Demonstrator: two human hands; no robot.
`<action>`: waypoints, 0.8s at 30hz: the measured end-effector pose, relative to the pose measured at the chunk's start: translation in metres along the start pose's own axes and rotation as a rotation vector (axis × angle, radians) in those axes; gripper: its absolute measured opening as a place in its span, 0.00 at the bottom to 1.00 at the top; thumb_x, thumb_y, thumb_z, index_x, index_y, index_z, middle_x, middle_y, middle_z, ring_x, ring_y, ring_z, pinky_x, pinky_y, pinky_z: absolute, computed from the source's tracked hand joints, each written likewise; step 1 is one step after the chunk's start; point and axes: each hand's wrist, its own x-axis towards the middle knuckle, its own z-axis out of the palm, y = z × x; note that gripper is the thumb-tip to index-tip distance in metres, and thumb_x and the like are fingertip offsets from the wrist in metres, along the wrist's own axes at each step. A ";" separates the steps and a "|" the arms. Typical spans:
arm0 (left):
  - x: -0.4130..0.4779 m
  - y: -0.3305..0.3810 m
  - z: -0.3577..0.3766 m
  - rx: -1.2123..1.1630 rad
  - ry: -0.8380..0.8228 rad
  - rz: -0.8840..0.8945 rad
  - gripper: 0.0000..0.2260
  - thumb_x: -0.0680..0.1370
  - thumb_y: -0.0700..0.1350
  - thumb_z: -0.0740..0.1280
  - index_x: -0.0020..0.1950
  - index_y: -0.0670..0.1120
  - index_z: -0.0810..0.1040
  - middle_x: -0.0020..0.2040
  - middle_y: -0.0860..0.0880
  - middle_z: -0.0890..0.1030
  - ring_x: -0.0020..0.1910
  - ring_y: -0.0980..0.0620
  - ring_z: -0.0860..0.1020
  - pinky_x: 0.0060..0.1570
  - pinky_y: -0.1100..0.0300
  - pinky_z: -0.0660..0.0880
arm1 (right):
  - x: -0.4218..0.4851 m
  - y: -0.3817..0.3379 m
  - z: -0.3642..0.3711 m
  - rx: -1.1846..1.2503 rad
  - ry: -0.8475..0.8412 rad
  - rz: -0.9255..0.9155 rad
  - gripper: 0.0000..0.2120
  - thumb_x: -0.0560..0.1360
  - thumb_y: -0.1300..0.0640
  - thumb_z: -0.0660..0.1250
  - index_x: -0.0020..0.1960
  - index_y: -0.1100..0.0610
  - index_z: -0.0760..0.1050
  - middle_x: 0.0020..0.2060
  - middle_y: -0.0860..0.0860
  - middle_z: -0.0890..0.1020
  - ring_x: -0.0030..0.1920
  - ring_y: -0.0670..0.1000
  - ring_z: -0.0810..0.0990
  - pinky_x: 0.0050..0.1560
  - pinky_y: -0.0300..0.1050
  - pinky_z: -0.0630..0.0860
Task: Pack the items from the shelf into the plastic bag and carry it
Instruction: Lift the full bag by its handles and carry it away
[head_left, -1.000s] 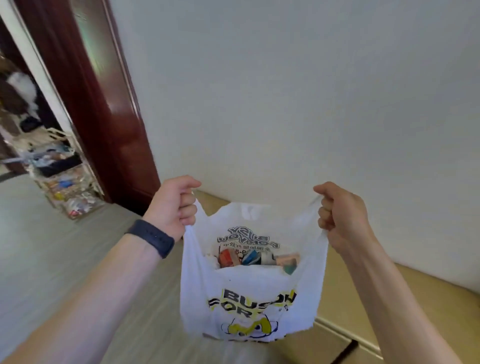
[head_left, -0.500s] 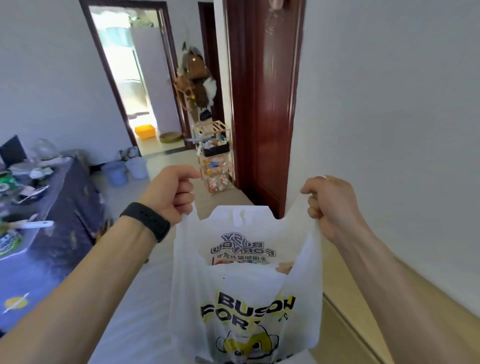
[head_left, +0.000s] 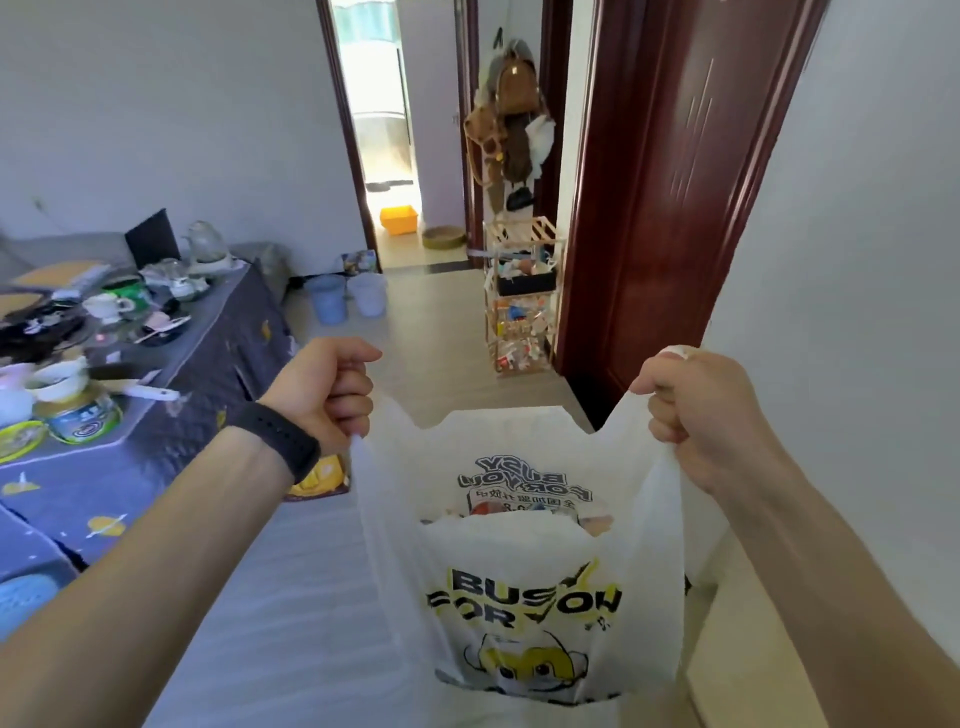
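Observation:
A white plastic bag (head_left: 524, 597) printed with "BUSY FOR YOU" hangs in front of me, held off the floor. My left hand (head_left: 324, 392) grips its left handle and my right hand (head_left: 696, 410) grips its right handle, pulling the mouth wide. Packed items (head_left: 519, 512) show only as small coloured tops inside the mouth. The wooden shelf (head_left: 522, 296), with several small things on its tiers, stands ahead beside the door.
A dark red door (head_left: 670, 192) and a white wall are on my right. A cluttered table with a blue cloth (head_left: 119, 364) stands at left. Two buckets (head_left: 348, 299) sit by an open doorway (head_left: 379, 130). Bags hang on a rack (head_left: 511, 119) behind the shelf.
My view has turned left from the bare wall to the room and hallway. The bag stays gripped in both hands and hangs a little nearer and lower in view.

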 end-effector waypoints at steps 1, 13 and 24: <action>0.014 0.000 0.002 -0.006 0.004 -0.008 0.20 0.75 0.42 0.64 0.29 0.52 0.57 0.22 0.55 0.54 0.20 0.54 0.51 0.24 0.62 0.48 | 0.017 0.001 -0.001 -0.030 -0.017 -0.002 0.24 0.67 0.73 0.62 0.25 0.50 0.57 0.21 0.46 0.57 0.24 0.48 0.52 0.27 0.43 0.49; 0.263 0.010 0.044 0.077 -0.035 -0.196 0.14 0.74 0.42 0.67 0.35 0.51 0.64 0.24 0.55 0.56 0.20 0.54 0.51 0.23 0.61 0.53 | 0.252 0.082 0.015 -0.231 -0.008 0.109 0.08 0.65 0.73 0.63 0.35 0.63 0.66 0.22 0.48 0.58 0.25 0.49 0.54 0.27 0.43 0.51; 0.528 0.154 0.082 0.223 -0.148 -0.268 0.14 0.74 0.43 0.67 0.33 0.51 0.64 0.23 0.55 0.58 0.20 0.54 0.52 0.31 0.59 0.49 | 0.500 0.098 0.099 -0.152 0.129 0.203 0.12 0.67 0.71 0.63 0.32 0.59 0.64 0.22 0.49 0.59 0.25 0.49 0.55 0.28 0.45 0.53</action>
